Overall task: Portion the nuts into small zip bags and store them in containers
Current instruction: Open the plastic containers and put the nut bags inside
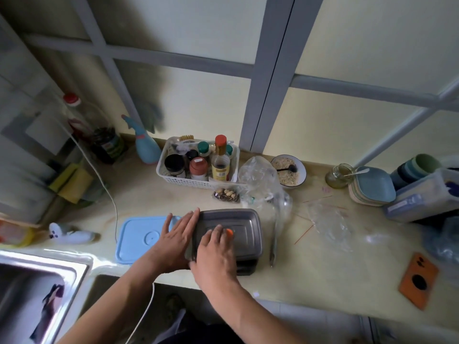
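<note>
Bare forearms, no sleeves; dark garment below.

The container (231,234) sits on the counter (310,276) right in front of me, my left hand (177,235) flat against its left side and my right hand (214,249) on its lid. A loose lid (141,238) lies just left of it, the sink (37,291) further left. Behind the container lies a small bag of nuts (226,194) (touching nothing of mine), and behind that a basket (196,181) of jars. A bowl (288,171) stands right of the basket, with tongs (273,242) just right of the container.
</note>
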The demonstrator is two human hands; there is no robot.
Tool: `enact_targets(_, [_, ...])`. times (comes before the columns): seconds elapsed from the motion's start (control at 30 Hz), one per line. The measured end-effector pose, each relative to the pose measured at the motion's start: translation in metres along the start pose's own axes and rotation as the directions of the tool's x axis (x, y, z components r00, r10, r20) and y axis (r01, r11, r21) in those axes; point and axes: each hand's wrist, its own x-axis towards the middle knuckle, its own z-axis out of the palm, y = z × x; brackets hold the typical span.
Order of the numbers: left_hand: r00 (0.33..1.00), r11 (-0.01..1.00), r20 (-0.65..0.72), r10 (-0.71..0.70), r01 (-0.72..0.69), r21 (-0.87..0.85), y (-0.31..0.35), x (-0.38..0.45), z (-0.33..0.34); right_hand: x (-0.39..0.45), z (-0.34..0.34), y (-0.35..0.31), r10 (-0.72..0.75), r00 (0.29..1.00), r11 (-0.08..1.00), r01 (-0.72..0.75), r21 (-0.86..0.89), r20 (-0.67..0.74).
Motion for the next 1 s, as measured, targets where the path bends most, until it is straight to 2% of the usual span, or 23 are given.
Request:
enact_targets(0.07, [0.999,0.998,-0.021,0.036,-0.037,-0.044,-0.003,0.001,0.0,0.004,0.0,-0.011,0.058,0.996,0.997,-0.055,-0.053,0.066])
enact_targets(0.17, [0.994,0.993,-0.057,0.088,-0.092,-0.077,-0.008,0.004,0.001,0.007,-0.006,-0.023,0.12,0.991,0.992,-0.119,-0.037,0.052])
enact_targets(0.3, [0.982,0.981,-0.142,0.123,-0.142,-0.133,-0.015,0.008,0.007,0.009,-0.015,-0.024,0.14,0.987,0.988,-0.134,-0.071,0.077])
enact_targets(0.43, [0.975,0.971,-0.178,0.137,-0.168,-0.172,-0.019,0.011,0.012,0.005,-0.027,-0.021,0.141,0.982,0.99,-0.14,-0.011,0.126])
enact_targets(0.5, [0.972,0.968,-0.195,0.129,-0.166,-0.186,-0.019,0.011,0.015,0.003,-0.032,-0.02,0.129,0.986,0.991,-0.132,0.026,0.106])
enact_targets(0.67, [0.96,0.951,-0.245,0.133,-0.193,-0.241,-0.019,0.011,0.018,-0.01,-0.051,-0.014,0.098,0.995,0.985,-0.096,0.141,-0.008])
enact_targets(0.8, [0.972,0.97,-0.175,0.16,-0.187,-0.153,-0.017,0.01,0.016,-0.021,-0.068,-0.004,0.151,0.973,0.95,-0.094,0.298,-0.174])
enact_targets(0.9, [0.978,0.982,-0.166,0.123,-0.144,-0.12,-0.015,0.011,0.02,-0.024,-0.082,0.006,0.259,0.887,0.89,-0.065,0.452,-0.382])
enact_targets(1.0, [0.979,0.979,-0.163,0.12,-0.144,-0.146,-0.013,0.007,0.011,-0.021,-0.093,0.023,0.425,0.763,0.765,-0.016,0.643,-0.486])
